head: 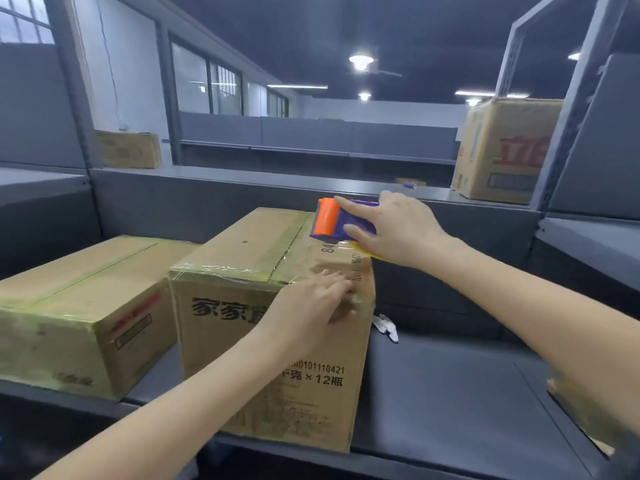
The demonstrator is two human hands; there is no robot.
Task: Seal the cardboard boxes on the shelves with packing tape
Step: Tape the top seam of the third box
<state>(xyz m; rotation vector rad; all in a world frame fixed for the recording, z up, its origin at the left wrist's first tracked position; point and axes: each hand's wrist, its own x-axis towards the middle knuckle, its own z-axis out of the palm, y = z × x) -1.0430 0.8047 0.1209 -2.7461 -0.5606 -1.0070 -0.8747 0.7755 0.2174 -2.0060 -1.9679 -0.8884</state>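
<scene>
1. The right hand (398, 233), right of centre in the frame, is clenched around a purple and orange tape dispenser (330, 220). Its index finger lies along the top of the tool, and the orange roller end rests on the far right part of the box top.
2. The left hand (311, 303), at the centre, grasps nothing. Its straight fingers press flat over the near right top edge of the same box.
3. That tall brown cardboard box (263, 358) with black printed characters stands at the centre on the dark grey metal shelf (433, 375). Its flaps are closed, and glossy clear packing tape (242, 270) runs along its near top edge.
4. A lower brown cardboard box (79, 306) sits just beside it at the left of the frame, its edges covered with yellowish tape.
5. A small crumpled white scrap (386, 327) lies on the shelf just right of the tall box.
6. A brown carton with red print (502, 150) stands on a shelf at the upper right, and a smaller plain carton (128, 148) at the upper left.
</scene>
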